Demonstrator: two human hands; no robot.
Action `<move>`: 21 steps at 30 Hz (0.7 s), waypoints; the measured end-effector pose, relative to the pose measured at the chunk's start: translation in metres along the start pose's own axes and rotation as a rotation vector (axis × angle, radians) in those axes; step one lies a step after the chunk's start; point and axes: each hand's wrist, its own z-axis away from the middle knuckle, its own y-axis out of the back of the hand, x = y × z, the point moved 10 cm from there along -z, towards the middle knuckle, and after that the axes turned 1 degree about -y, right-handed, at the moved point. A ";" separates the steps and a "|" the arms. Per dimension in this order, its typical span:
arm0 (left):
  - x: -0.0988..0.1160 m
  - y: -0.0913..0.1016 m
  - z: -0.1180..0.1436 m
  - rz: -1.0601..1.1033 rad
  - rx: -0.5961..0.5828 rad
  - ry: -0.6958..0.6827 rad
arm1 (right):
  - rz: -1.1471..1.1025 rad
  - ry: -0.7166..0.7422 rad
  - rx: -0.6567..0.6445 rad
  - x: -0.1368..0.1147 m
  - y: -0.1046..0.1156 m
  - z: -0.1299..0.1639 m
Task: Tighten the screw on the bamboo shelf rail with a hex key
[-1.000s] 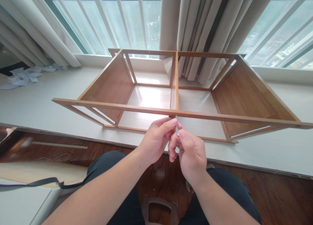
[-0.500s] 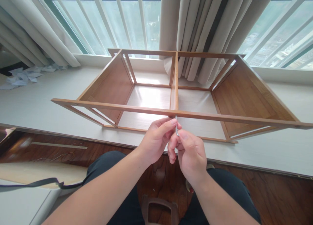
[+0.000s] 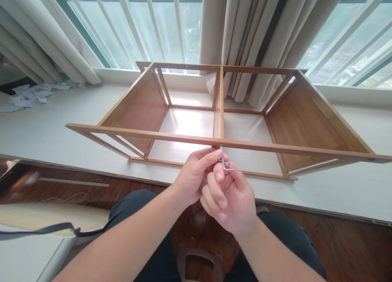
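Hex key (image 3: 223,162) stands at the middle of the wooden frame's near rail (image 3: 183,138), its long axis running near to far, far end meeting the rail, short arm pointing right. On my feed, the left hand (image 3: 192,175) pinches the long shaft between thumb and forefinger. The right hand (image 3: 234,204) is loosely curled at the bend; I can't tell whether it grips.
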 end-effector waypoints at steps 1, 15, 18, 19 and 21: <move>0.000 -0.001 0.000 0.010 -0.006 -0.001 | -0.032 -0.023 -0.025 0.003 -0.002 0.001; 0.001 -0.004 0.000 0.049 -0.027 -0.006 | -0.243 -0.029 -0.141 0.001 -0.012 0.003; 0.002 -0.003 0.001 0.039 -0.018 -0.007 | -0.251 -0.042 -0.155 0.001 -0.014 0.003; 0.002 -0.004 0.001 0.035 -0.018 -0.007 | -0.258 -0.050 -0.159 0.001 -0.014 0.003; 0.003 -0.003 0.001 0.026 -0.013 -0.008 | -0.276 -0.067 -0.156 0.002 -0.015 0.003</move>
